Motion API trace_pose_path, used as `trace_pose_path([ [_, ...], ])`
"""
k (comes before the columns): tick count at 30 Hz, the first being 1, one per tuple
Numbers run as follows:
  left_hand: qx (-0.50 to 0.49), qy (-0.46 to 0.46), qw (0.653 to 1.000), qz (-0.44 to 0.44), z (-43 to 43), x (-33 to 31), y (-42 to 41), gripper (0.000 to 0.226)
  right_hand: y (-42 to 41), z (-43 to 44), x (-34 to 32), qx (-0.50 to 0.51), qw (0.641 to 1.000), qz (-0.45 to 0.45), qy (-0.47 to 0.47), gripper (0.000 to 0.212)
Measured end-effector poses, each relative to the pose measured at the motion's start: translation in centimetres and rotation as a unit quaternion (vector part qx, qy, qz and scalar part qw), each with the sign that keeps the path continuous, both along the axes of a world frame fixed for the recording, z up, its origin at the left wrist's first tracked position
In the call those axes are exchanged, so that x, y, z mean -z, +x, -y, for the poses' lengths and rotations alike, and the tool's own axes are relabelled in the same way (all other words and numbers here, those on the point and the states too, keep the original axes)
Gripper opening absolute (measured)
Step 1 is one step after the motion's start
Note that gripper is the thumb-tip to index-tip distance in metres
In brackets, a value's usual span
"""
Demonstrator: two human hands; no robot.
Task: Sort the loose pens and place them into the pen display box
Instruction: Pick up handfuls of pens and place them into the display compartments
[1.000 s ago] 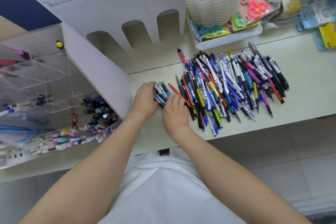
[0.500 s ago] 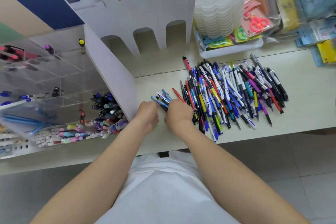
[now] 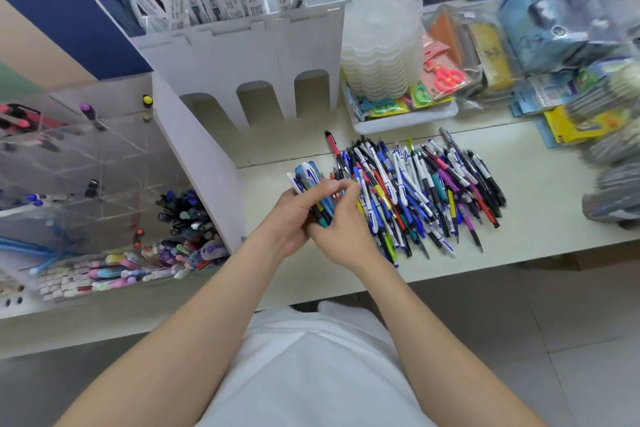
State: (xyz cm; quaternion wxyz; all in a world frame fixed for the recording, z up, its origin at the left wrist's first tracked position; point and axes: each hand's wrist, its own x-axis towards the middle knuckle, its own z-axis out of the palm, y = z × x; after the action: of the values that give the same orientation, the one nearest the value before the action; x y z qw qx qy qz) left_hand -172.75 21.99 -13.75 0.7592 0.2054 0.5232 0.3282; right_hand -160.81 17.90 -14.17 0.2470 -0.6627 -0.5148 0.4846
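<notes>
A bundle of blue and white pens is raised just above the white table. My left hand grips the bundle from the left, and my right hand wraps its fingers over the lower end. To the right lies a large pile of loose pens in blue, black, red, purple and yellow. On the left stands the clear acrylic pen display box, with dark pens in a lower compartment and pastel pens along its front.
A white divider panel separates the display box from the table. Behind the hands stands a white arched holder full of packaged refills. A stack of clear plastic lids sits in a white tray; packaged stationery crowds the right.
Both hands gathered a small bunch of pens at the pile's left edge and lifted it off the table. The camera tilted up, showing more of the shelves.
</notes>
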Motion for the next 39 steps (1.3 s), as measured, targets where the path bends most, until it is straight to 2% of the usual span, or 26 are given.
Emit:
trace_pose_path([
  [3,0.027,0.024,0.999,-0.031,0.2,-1.3,0.3,0.021,0.2,0.0,-0.9,0.037,0.997,-0.064,-0.026,0.073],
  [4,0.029,0.029,0.998,-0.047,0.4,-1.7,0.5,0.018,0.3,-0.1,-1.1,0.047,0.994,-0.085,-0.045,0.081],
  [7,-0.015,0.030,0.995,-0.094,1.0,-2.6,0.7,0.011,0.7,-0.3,-2.6,0.032,0.977,-0.167,-0.126,0.125],
  [8,-0.040,0.026,0.994,-0.102,1.2,-2.8,0.7,0.009,0.8,-0.4,-2.9,0.012,0.972,-0.183,-0.144,0.129],
  [10,-0.076,0.023,0.991,-0.106,1.3,-3.4,0.7,0.008,1.0,-0.7,-3.4,-0.022,0.970,-0.190,-0.147,0.119],
  [12,-0.106,0.026,0.988,-0.107,0.9,-4.2,0.6,0.008,1.5,-0.9,-3.7,-0.048,0.968,-0.213,-0.125,0.094],
  [14,-0.162,0.014,0.983,-0.090,0.1,-5.0,0.0,0.010,2.1,-0.8,-3.6,-0.041,0.939,-0.316,-0.129,0.065],
  [15,-0.193,0.005,0.979,-0.071,-0.4,-5.3,-0.5,0.013,2.4,-0.7,-3.5,-0.003,0.920,-0.365,-0.144,0.055],
  [16,-0.219,0.004,0.974,-0.051,-0.8,-5.6,-1.1,0.015,2.7,-0.6,-3.4,0.055,0.907,-0.386,-0.160,0.052],
  [18,-0.251,0.025,0.967,-0.036,-1.2,-6.3,-1.6,0.017,2.7,0.0,-2.8,0.177,0.890,-0.370,-0.201,0.057],
  [19,-0.261,0.043,0.964,-0.036,-1.2,-6.6,-1.5,0.017,2.3,0.4,-2.8,0.226,0.869,-0.378,-0.228,0.059],
  [22,-0.261,0.103,0.959,-0.041,-0.3,-7.3,-0.5,0.016,0.1,1.1,-4.6,0.288,0.787,-0.479,-0.262,0.059],
  [24,-0.225,0.137,0.963,-0.048,0.6,-7.3,0.2,0.023,-1.1,0.3,-5.8,0.324,0.770,-0.493,-0.244,0.051],
  [27,-0.186,0.164,0.967,-0.060,1.9,-7.4,0.8,0.036,-2.4,-0.8,-6.6,0.350,0.778,-0.472,-0.223,0.044],
  [33,-0.158,0.147,0.972,-0.097,2.1,-8.3,-1.5,0.028,-3.3,0.3,-6.5,0.258,0.878,-0.349,-0.203,0.043],
  [36,-0.124,0.140,0.975,-0.124,2.8,-8.7,-3.1,0.028,-3.2,-0.6,-7.4,0.217,0.926,-0.296,-0.092,0.037],
  [39,-0.065,0.156,0.973,-0.154,3.7,-9.4,-4.5,0.024,-3.8,-1.0,-9.5,0.083,0.966,-0.242,0.043,0.028],
])
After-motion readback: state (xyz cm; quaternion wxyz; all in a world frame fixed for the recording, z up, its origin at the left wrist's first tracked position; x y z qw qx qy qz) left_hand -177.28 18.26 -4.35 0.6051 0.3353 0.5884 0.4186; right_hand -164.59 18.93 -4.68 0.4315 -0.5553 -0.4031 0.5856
